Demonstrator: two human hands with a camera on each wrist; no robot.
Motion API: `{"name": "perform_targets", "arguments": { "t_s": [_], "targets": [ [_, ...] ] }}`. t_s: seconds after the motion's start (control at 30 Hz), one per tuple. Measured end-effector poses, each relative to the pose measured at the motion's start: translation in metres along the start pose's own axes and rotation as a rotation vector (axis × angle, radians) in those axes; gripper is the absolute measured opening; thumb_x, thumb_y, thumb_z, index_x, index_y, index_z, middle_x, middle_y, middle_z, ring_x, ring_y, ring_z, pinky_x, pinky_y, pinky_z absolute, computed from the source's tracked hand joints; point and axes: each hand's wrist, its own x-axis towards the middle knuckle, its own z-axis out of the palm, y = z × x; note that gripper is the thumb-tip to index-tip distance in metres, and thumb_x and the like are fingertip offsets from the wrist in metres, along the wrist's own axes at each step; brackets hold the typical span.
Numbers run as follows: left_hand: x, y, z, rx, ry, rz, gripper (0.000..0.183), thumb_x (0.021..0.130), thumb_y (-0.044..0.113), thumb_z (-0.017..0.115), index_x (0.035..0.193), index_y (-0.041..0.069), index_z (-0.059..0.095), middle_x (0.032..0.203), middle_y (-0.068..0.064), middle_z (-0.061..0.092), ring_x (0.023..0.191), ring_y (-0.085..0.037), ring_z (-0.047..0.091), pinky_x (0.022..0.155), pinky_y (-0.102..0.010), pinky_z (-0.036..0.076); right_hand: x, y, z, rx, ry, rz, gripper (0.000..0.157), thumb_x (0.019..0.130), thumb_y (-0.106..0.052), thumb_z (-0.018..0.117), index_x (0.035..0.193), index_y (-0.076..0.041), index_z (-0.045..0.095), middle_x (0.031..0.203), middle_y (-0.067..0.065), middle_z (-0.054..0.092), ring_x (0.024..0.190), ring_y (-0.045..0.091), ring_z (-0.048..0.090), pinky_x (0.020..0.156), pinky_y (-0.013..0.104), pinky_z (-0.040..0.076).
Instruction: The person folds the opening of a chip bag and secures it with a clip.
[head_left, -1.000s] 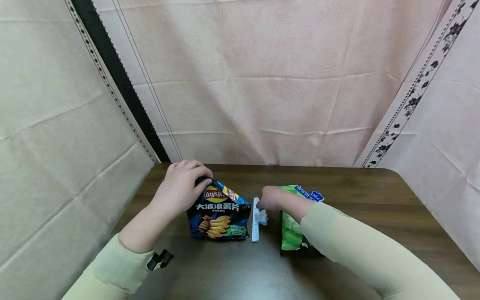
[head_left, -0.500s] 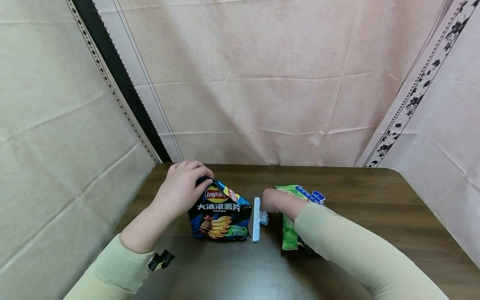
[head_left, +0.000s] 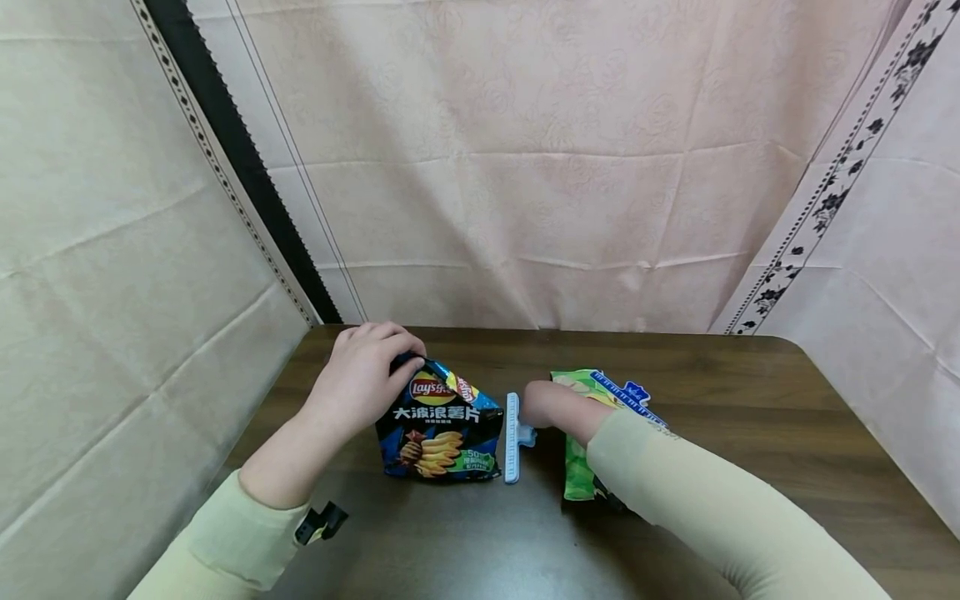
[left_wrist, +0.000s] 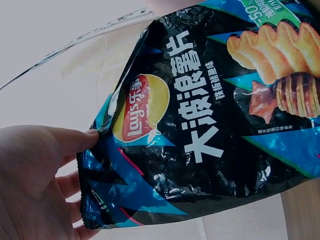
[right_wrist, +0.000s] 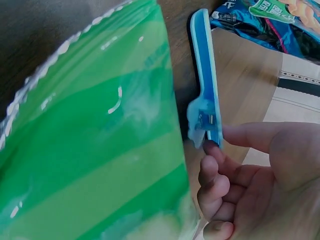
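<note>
A black Lay's potato chip bag [head_left: 442, 421] stands on the left of the table, its top slanting down to the right. My left hand [head_left: 363, 375] pinches its upper left corner, thumb [left_wrist: 82, 140] on the printed front and the other fingers behind. Close to the bag's right side is a light blue bag clip [head_left: 512, 442] with a paler tab. My right hand [head_left: 558, 407] pinches one end of this clip; in the right wrist view the thumb [right_wrist: 245, 134] and index finger meet there, the other fingers curled below.
A green chip bag [head_left: 579, 475], with a dark blue clip [head_left: 621, 392] across its top, stands to the right, partly hidden behind my right forearm. Beneath everything is a brown wooden table [head_left: 450, 550]. Pale patterned cloth [head_left: 525, 208] hangs along the back and sides.
My right wrist has turned and shifted slightly down, with its fingers still at the light blue clip. My left hand and the black chip bag have hardly moved.
</note>
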Motion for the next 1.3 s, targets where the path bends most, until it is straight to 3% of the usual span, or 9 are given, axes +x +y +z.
{"name": "perform_targets", "arguments": {
  "t_s": [0.43, 0.7, 0.93, 1.07, 1.3],
  "targets": [
    [-0.002, -0.003, 0.001, -0.005, 0.011, -0.004, 0.013, 0.096, 0.03, 0.066, 0.104, 0.021, 0.072, 0.11, 0.0, 0.067, 0.112, -0.028, 0.055, 0.102, -0.056, 0.033, -0.005, -0.005, 0.0, 0.056, 0.034, 0.007, 0.034, 0.098, -0.03, 0.062, 0.116, -0.001, 0.065, 0.096, 0.01, 0.064, 0.085, 0.024, 0.06, 0.085, 0.041, 0.053],
    [-0.003, -0.004, 0.0, 0.0, 0.019, 0.001, 0.014, 0.096, 0.031, 0.067, 0.104, 0.021, 0.072, 0.111, 0.0, 0.066, 0.111, -0.029, 0.055, 0.102, -0.056, 0.032, 0.004, -0.003, 0.001, 0.111, 0.038, -0.004, 0.042, 0.093, -0.029, 0.069, 0.123, 0.0, 0.061, 0.094, 0.01, 0.062, 0.082, 0.023, 0.061, 0.079, 0.037, 0.053],
    [-0.003, -0.004, 0.0, 0.008, 0.022, 0.005, 0.015, 0.097, 0.031, 0.066, 0.106, 0.021, 0.072, 0.114, -0.002, 0.064, 0.113, -0.03, 0.054, 0.102, -0.056, 0.032, -0.002, -0.001, -0.002, 0.147, 0.004, -0.026, 0.043, 0.094, -0.029, 0.068, 0.123, 0.001, 0.059, 0.091, 0.01, 0.062, 0.081, 0.024, 0.062, 0.076, 0.036, 0.051],
    [-0.004, -0.004, 0.001, 0.01, 0.025, 0.007, 0.015, 0.097, 0.032, 0.066, 0.106, 0.022, 0.073, 0.114, -0.002, 0.064, 0.114, -0.03, 0.054, 0.102, -0.056, 0.032, -0.007, -0.001, -0.004, 0.189, 0.007, -0.028, 0.052, 0.092, -0.031, 0.07, 0.128, 0.003, 0.056, 0.096, 0.011, 0.061, 0.085, 0.024, 0.061, 0.08, 0.038, 0.051],
    [-0.004, -0.004, 0.001, 0.013, 0.03, 0.013, 0.014, 0.096, 0.031, 0.066, 0.105, 0.022, 0.073, 0.113, -0.001, 0.064, 0.113, -0.03, 0.054, 0.102, -0.056, 0.032, -0.008, 0.001, -0.004, 0.259, 0.062, -0.01, 0.055, 0.086, -0.036, 0.077, 0.122, 0.002, 0.059, 0.106, 0.012, 0.062, 0.091, 0.024, 0.058, 0.088, 0.041, 0.049]
  ]
}}
